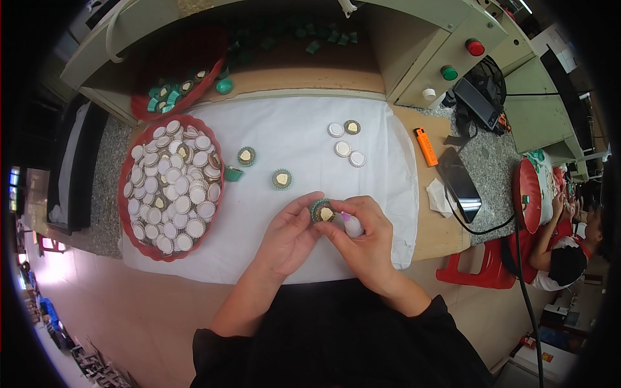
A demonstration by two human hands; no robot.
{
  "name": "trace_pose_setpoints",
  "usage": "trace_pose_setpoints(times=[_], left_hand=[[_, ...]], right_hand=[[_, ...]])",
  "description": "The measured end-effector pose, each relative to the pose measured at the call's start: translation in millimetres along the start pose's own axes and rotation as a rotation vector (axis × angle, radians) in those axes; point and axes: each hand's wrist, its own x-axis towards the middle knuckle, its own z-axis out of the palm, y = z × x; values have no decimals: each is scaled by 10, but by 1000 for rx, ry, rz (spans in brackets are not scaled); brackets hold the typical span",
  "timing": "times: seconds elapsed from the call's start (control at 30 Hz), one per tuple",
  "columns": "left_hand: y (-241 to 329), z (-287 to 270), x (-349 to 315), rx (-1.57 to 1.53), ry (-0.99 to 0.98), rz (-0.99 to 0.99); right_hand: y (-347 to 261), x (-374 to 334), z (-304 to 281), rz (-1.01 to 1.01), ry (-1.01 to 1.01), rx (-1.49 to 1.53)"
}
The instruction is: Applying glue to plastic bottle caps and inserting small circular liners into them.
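Over the white sheet, my left hand [284, 236] pinches a small round green fluted cup [316, 208] by its edge. In the cup sits a dark disc [325, 214] with a pale gold centre. My right hand [372, 242] is closed around a small white squeeze bottle [353, 226] with a purple tip. The thumb and finger of that hand also meet the disc's right side. Ahead of my hands stand a filled green cup [282, 179] and another filled one [246, 156]. An overturned or tilted green cup [233, 173] lies beside the red tray.
At left, a scalloped red tray [217, 223] is heaped with white-backed discs. Another red tray [139, 107] behind it holds green cups. Several loose discs [342, 149] lie ahead right. An orange lighter [425, 147] and a phone [462, 184] with a cable are farther right. A person [563, 258] sits far right.
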Motion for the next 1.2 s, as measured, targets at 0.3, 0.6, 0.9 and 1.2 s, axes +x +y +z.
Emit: trace_pose_setpoints(times=[0.3, 0.6, 0.9, 1.2], left_hand=[[3, 20, -9, -17, 2, -3], [4, 23, -7, -6, -17, 6], [-25, 9, -30, 81, -52, 97], [-45, 42, -50, 135, -78, 175]], right_hand=[[-11, -4, -12, 10, -4, -23], [-4, 1, -15, 31, -24, -32], [102, -48, 14, -51, -25, -1], [165, -92, 24, -233, 12, -37]])
